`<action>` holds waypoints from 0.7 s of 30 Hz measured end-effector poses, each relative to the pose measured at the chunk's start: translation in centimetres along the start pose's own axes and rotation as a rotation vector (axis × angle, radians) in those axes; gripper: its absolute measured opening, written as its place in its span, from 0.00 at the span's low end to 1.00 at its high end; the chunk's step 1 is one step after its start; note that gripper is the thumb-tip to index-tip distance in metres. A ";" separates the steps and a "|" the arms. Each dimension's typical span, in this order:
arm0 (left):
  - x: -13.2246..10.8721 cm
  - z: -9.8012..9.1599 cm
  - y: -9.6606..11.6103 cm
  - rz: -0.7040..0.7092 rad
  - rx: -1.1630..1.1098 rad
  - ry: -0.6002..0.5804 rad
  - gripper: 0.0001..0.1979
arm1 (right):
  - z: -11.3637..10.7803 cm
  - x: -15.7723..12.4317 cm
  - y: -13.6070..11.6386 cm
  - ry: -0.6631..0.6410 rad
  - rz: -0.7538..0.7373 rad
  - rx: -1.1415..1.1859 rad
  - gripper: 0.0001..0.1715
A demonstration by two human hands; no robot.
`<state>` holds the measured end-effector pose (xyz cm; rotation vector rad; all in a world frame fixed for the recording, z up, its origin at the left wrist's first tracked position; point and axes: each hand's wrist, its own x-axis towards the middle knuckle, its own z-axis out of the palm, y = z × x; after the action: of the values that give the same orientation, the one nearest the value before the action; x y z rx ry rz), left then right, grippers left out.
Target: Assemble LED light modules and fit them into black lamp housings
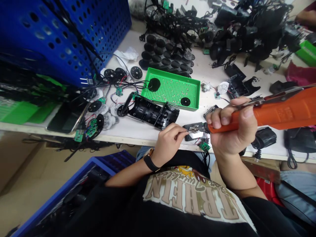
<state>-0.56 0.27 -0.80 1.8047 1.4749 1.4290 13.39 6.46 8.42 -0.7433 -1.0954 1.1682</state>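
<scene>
My right hand [228,135] is wrapped round an orange power screwdriver [281,110], which lies almost level with its nose pointing left. At that nose, a small black housing [189,136] rests near the table's front edge. The fingertips of my left hand [170,143] are pinched together at the housing, beside the screwdriver's tip; what they hold is too small to make out. A green circuit board [204,146] with thin wires hangs just below the housing. Left of it lies a larger black open casing [150,112], close to my left fingers.
A green perforated tray [197,95] holds small screws and black discs. Behind it stand several black cups [158,51] and a tangle of black cables [170,19]. A blue crate [108,23] rises at left; another blue bin [91,164] stands below the table edge.
</scene>
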 end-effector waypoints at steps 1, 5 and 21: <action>0.0 0.1 0.0 0.000 0.001 0.000 0.03 | 0.0 0.0 0.0 0.002 -0.004 -0.003 0.14; 0.2 0.2 0.0 -0.008 -0.010 -0.002 0.04 | 0.1 -0.1 0.0 0.023 -0.007 0.006 0.13; 0.3 0.8 -0.6 0.020 -0.066 0.063 0.06 | 0.2 -0.1 0.5 0.063 -0.028 0.053 0.15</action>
<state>-0.14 0.97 -1.45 1.7545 1.4260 1.5397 13.05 6.52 7.99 -0.7174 -1.0158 1.1382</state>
